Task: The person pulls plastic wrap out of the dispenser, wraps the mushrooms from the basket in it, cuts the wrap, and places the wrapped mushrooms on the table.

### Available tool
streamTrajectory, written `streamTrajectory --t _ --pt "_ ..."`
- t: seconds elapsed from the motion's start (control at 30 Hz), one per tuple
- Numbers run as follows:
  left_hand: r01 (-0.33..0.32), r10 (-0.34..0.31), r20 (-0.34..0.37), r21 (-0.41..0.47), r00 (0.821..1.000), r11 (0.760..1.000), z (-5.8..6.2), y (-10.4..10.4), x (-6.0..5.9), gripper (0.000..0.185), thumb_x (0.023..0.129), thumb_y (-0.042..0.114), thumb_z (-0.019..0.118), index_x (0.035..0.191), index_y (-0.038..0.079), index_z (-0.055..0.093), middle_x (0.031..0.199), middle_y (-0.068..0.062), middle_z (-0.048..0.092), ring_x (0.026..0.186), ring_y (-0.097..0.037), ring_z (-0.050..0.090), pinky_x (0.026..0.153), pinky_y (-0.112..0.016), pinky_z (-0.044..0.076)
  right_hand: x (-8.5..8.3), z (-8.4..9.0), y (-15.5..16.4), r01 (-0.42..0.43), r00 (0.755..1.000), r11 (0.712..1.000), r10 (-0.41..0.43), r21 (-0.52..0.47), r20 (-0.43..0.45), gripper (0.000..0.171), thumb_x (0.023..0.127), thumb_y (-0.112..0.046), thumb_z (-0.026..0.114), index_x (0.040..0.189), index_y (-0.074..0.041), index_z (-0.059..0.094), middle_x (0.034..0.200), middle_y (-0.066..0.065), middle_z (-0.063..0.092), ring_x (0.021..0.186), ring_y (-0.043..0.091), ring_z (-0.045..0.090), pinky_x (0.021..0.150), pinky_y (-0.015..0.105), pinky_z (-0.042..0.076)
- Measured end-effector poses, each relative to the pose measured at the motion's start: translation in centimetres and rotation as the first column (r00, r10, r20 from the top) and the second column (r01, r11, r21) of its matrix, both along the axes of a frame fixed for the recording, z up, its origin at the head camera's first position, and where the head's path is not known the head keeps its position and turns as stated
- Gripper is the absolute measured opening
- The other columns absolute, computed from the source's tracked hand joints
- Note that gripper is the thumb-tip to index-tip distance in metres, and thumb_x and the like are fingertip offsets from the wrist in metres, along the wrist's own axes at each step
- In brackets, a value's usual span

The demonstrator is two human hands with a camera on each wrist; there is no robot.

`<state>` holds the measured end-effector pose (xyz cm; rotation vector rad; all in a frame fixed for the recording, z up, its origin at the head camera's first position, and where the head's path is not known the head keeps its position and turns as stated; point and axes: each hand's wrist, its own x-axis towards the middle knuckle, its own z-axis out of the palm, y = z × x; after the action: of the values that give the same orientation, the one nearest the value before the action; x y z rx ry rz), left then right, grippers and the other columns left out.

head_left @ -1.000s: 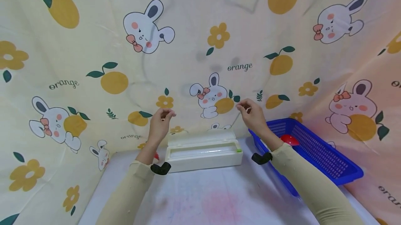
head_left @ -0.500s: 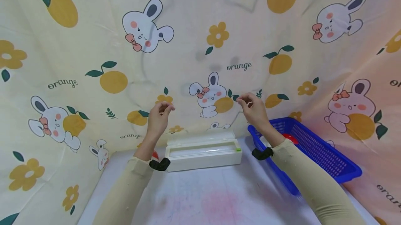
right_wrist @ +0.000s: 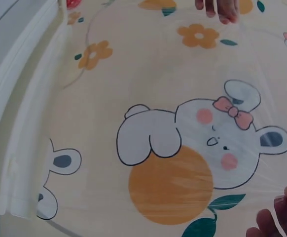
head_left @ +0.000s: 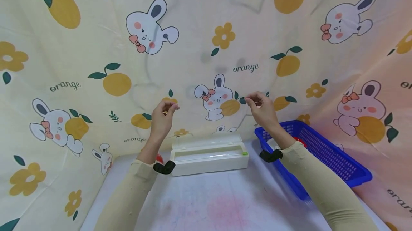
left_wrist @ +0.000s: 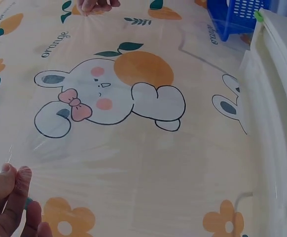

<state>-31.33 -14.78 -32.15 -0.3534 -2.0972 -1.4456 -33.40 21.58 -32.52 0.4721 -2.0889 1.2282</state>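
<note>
Both hands are raised above the far edge of the counter (head_left: 225, 202), each pinching a top corner of a clear film sheet (left_wrist: 148, 148) drawn up out of the white dispenser box (head_left: 209, 157). The left hand (head_left: 162, 118) has its grip pressed together, thumb against fingertips, on the sheet's left corner; in the left wrist view those fingers (left_wrist: 13, 195) nip the film where faint stretch lines fan out from them. The right hand (head_left: 262, 111) does the same at the right corner, its grip closed on the film, and in the right wrist view only its fingertips (right_wrist: 281, 217) show at the lower edge. The film itself is nearly invisible from the head camera and shows mainly as faint glare and wrinkles over the rabbit-and-orange backdrop cloth (head_left: 96, 45), so its lower edge is hard to trace; it seems to run down to the slot of the box. The box sits at the far edge of the counter, near the middle, with its lid tipped open toward the cloth and a small green tab (head_left: 245, 153) at its right end. A blue basket (head_left: 338, 166) stands along the right edge of the counter, just beside the box, with something red (head_left: 297, 141) inside it, partly hidden by the right forearm.
</note>
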Motion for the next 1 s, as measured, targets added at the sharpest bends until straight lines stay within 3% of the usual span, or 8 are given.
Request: streamTrajectory --t 0.23,0.57,0.83,1.0 --pt "0.012 -0.011 -0.025 0.023 1.000 1.000 -0.4 -0.3 1.2 0.019 0.107 0.020 0.068 0.117 0.004 0.068 0.110 -0.013 0.076 0.104 -0.024 0.066 0.088 -0.029 0.046 1.9 0.0 -0.1 -0.021 1.000 1.000 0.021 -0.008 -0.006 0.020 0.108 -0.019 0.067 0.118 -0.002 0.071 0.109 0.011 0.070 0.095 0.025 0.071 0.077 0.014 0.055" --pt "0.035 -0.034 -0.016 0.015 0.999 0.999 -1.6 -1.2 3.8 0.019 0.109 0.020 0.066 0.120 0.005 0.068 0.112 -0.011 0.075 0.104 -0.029 0.068 0.087 -0.023 0.050 5.2 -0.6 0.0 -0.033 0.999 0.999 0.033 0.008 -0.029 0.016 0.107 -0.019 0.068 0.116 -0.007 0.073 0.109 0.009 0.074 0.090 0.014 0.072 0.073 0.021 0.060" --pt "0.075 -0.074 -0.013 0.018 0.997 0.997 -2.4 -1.9 5.5 0.017 0.107 0.019 0.068 0.118 0.007 0.069 0.110 -0.011 0.076 0.095 -0.032 0.064 0.082 -0.022 0.050 7.0 -1.3 0.0 -0.050 0.997 0.998 0.052 0.033 -0.060 0.012 0.106 -0.013 0.070 0.114 -0.006 0.074 0.109 0.006 0.071 0.085 0.011 0.073 0.078 0.016 0.058" --pt "0.125 -0.125 0.006 0.018 0.992 0.992 -3.3 -2.4 6.3 0.016 0.108 0.017 0.066 0.119 0.005 0.069 0.111 -0.012 0.074 0.089 -0.020 0.062 0.079 -0.019 0.050 8.2 -1.8 0.0 -0.058 0.996 0.997 0.060 0.042 -0.066 0.011 0.105 -0.010 0.071 0.114 -0.006 0.075 0.105 0.007 0.075 0.084 0.014 0.074 0.082 0.013 0.056"
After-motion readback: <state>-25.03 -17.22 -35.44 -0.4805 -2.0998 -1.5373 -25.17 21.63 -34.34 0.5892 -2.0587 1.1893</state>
